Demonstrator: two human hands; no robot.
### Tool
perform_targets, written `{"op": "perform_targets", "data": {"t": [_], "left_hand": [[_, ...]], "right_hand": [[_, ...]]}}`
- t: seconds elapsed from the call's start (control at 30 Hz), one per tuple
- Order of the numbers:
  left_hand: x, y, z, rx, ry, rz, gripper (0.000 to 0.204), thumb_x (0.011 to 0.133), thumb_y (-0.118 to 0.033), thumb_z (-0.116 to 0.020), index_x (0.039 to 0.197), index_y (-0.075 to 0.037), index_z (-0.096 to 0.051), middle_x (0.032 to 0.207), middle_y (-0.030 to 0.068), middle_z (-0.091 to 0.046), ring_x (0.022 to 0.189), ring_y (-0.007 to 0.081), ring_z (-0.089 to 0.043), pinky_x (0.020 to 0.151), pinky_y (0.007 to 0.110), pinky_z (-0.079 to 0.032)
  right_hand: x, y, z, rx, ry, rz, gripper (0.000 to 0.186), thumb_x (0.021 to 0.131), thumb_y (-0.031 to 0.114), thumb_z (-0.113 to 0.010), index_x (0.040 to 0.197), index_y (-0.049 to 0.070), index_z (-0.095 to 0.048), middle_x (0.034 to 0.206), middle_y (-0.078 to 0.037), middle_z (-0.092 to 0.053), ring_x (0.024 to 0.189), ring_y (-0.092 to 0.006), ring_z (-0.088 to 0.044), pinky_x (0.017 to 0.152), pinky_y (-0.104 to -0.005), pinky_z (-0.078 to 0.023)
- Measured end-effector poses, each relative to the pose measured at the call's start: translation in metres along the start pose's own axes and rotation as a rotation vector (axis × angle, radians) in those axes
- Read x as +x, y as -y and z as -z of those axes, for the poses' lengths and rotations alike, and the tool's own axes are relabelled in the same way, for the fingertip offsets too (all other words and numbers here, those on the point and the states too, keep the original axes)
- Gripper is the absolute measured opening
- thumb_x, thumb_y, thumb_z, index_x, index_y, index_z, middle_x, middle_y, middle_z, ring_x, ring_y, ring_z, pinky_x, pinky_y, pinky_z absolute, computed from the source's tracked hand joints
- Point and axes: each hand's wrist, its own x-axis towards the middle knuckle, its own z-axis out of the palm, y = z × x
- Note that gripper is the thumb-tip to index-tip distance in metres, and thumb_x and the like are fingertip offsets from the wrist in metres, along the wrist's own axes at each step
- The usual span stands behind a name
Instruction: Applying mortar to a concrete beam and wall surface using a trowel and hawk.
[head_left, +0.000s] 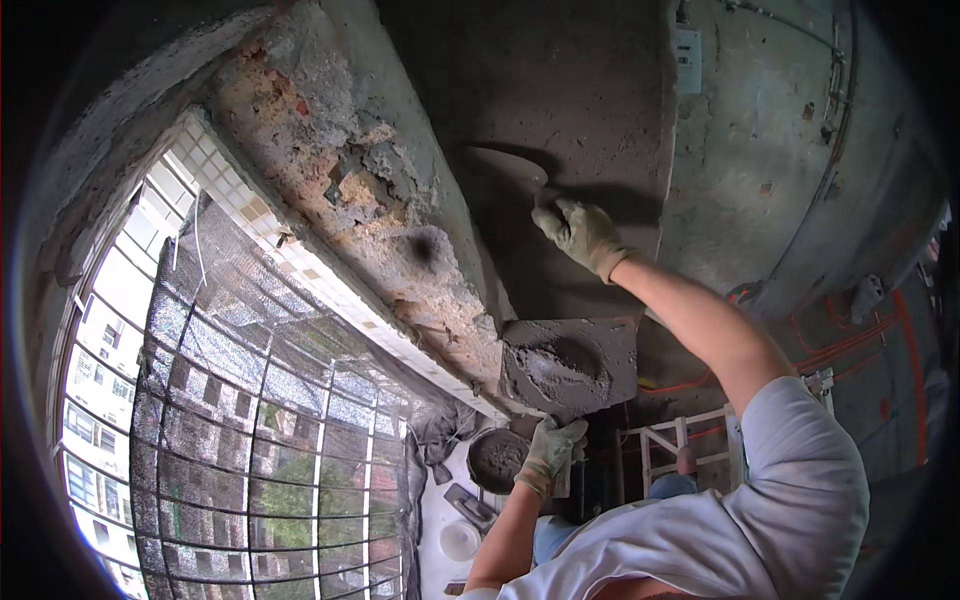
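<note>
My gloved right hand (582, 238) is closed around the handle of a trowel (512, 163), whose curved blade lies against or very near the dark, damp-looking plaster (600, 110) on the wall. Lower down, my gloved left hand (553, 452) grips a flat, square mortar board (622, 352) from beneath; its handle is hidden. A heap of wet grey mortar (555, 368) is spread over the board, which sits close to the window-side wall corner. Just left of that hand, a round bucket (497, 460) holds more grey mortar.
Left is a barred window (290, 400) with dark netting, edged by a tiled strip (250, 205) and a rough, broken wall edge (360, 190). Below stand a white pail (460, 540), a grey float-like tool (470, 505) and a pale frame (690, 445). Orange conduits (905, 370) run at right.
</note>
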Motion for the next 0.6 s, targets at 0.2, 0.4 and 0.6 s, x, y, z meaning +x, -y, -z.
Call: {"op": "perform_targets", "data": {"t": [0.2, 0.4, 0.6], "left_hand": [[0.006, -0.005, -0.009, -0.024, 0.067, -0.030, 0.010, 0.088, -0.013, -0.069, 0.093, -0.008, -0.061, 0.067, 0.0027, -0.057, 0.049, 0.0129, -0.051, 0.043, 0.028, -0.041], [0.020, -0.005, -0.006, -0.067, 0.135, -0.011, 0.017, 0.086, -0.013, -0.071, 0.094, -0.007, -0.057, 0.066, 0.0039, -0.056, 0.048, 0.0154, -0.052, 0.042, 0.028, -0.042], [0.012, 0.009, -0.003, -0.078, 0.110, -0.048, 0.018, 0.086, -0.014, -0.072, 0.095, -0.007, -0.057, 0.066, 0.0043, -0.057, 0.048, 0.0143, -0.052, 0.042, 0.029, -0.043]], "right_hand": [[0.044, 0.027, 0.067, 1.297, 0.225, -0.072, 0.041, 0.096, 0.037, -0.058, 0.118, 0.003, -0.061, 0.078, -0.005, -0.067, 0.065, -0.0136, -0.064, 0.057, -0.0296, -0.053], [0.043, 0.133, 0.031, 0.771, 0.390, -0.640, 0.062, 0.094, 0.059, -0.051, 0.103, 0.000, -0.062, 0.079, -0.011, -0.067, 0.060, -0.0164, -0.063, 0.053, -0.0304, -0.054], [-0.036, 0.007, -0.055, 0.228, 0.206, -0.327, 0.042, 0.096, 0.045, -0.052, 0.095, 0.005, -0.063, 0.071, -0.010, -0.066, 0.063, -0.0257, -0.065, 0.057, -0.0363, -0.053]]}}
